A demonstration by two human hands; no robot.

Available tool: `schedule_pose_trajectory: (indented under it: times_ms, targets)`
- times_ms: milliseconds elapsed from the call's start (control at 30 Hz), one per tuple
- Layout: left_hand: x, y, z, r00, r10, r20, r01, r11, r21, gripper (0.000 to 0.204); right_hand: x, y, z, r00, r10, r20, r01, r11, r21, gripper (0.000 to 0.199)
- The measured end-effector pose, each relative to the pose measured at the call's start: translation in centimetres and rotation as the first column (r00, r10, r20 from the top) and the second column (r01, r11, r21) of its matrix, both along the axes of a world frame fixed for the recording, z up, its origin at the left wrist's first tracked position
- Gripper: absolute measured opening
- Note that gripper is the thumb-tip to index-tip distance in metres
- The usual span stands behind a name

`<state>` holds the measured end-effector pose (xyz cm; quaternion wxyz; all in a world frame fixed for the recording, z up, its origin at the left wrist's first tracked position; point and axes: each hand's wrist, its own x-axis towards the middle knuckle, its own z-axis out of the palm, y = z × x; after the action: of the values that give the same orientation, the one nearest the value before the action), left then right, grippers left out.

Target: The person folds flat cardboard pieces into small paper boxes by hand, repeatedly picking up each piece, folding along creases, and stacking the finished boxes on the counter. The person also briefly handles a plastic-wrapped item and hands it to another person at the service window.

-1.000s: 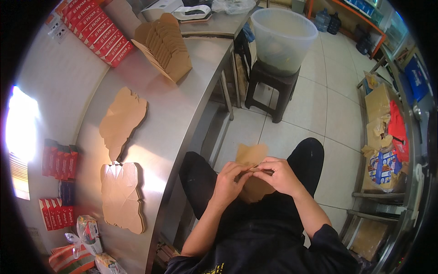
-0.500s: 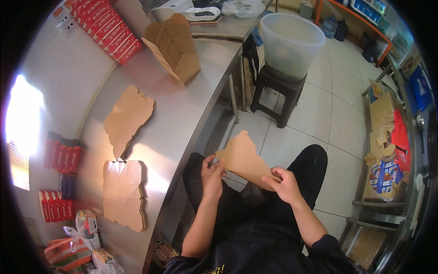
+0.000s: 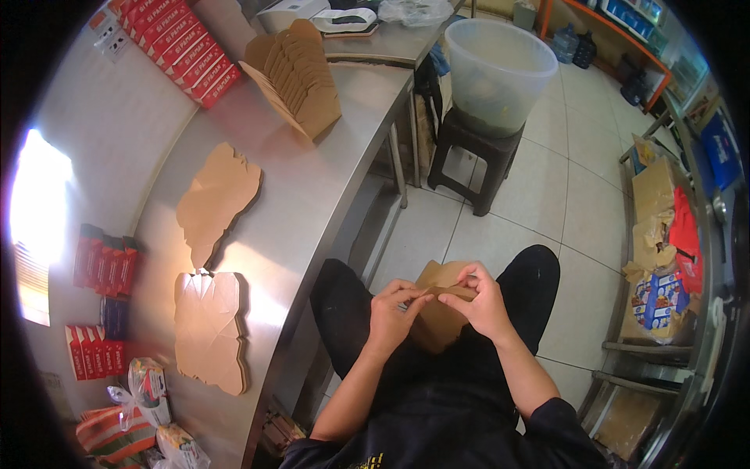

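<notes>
Between my knees I hold a brown cardboard blank (image 3: pixel 439 324), partly folded, its near part hanging down toward my lap. My left hand (image 3: pixel 396 311) pinches its upper edge from the left. From the right, my right hand (image 3: pixel 480 301) grips the same edge, fingers bent over a fold, close to the left fingertips. On the steel table to my left lie two flat stacks of similar blanks, one farther off (image 3: pixel 219 199) and one nearer (image 3: pixel 209 328). Beyond them stands a nested row of folded cardboard boxes (image 3: pixel 301 82).
Red-and-white boxes (image 3: pixel 183 51) are stacked at the table's far left, with smaller red packs (image 3: pixel 105 262) along the wall. A translucent tub (image 3: pixel 500 78) rests on a dark stool (image 3: pixel 476 160) ahead. A metal rack (image 3: pixel 648 352) stands right. The steel table's edge (image 3: pixel 336 215) runs beside my left knee.
My hands have come closer together at the blank's edge. The blank has turned from spread out and slanting to hanging lower between my knees, with a fold between my fingers.
</notes>
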<state>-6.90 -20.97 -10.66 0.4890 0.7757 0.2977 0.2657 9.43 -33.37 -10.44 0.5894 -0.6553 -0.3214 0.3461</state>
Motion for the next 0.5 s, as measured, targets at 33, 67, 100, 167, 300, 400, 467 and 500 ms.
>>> schedule_pose_trajectory:
  times_ms: [33, 67, 100, 167, 300, 400, 467, 500]
  targets:
    - [0.0, 0.1, 0.2, 0.999, 0.036, -0.002, -0.036, 0.999, -0.019, 0.015, -0.2, 0.0, -0.2, 1.000, -0.019, -0.025, 0.019, 1.000, -0.009, 0.034]
    - [-0.2, 0.3, -0.2, 0.992, 0.119, 0.051, -0.109, 0.981, -0.163, 0.014, -0.5, 0.0, -0.3, 0.998, -0.032, -0.051, 0.031, 0.999, -0.016, 0.034]
    - [-0.4, 0.7, -1.1, 0.974, 0.205, 0.091, -0.169, 0.936, -0.309, 0.013, -0.7, -0.3, -0.8, 0.998, -0.008, -0.057, 0.006, 0.999, -0.044, 0.034]
    - [-0.8, 1.9, -3.2, 0.907, 0.401, 0.129, -0.255, 0.767, -0.589, 0.014, -0.7, -1.2, -2.1, 0.996, 0.076, -0.051, -0.082, 0.990, -0.115, 0.034]
    - [-1.3, 3.5, -4.8, 0.848, 0.517, 0.113, -0.368, 0.729, -0.577, 0.027, 0.3, -2.3, -0.7, 0.961, 0.268, 0.062, -0.210, 0.862, -0.462, 0.034]
    - [-0.7, 1.8, -3.4, 0.929, 0.367, 0.041, -0.362, 0.928, -0.091, 0.043, 0.3, -2.6, -1.2, 0.984, 0.134, 0.118, -0.092, 0.947, -0.309, 0.032]
    - [-0.2, 0.4, -0.8, 0.990, 0.143, -0.009, -0.139, 0.975, 0.176, 0.050, 0.0, -2.3, -1.4, 0.983, 0.102, 0.152, -0.072, 0.979, -0.191, 0.030]
    - [0.1, -0.1, -0.7, 0.996, 0.086, -0.010, -0.082, 0.977, 0.194, 0.049, -0.1, -2.0, -1.4, 0.982, 0.086, 0.168, -0.064, 0.990, -0.128, 0.029]
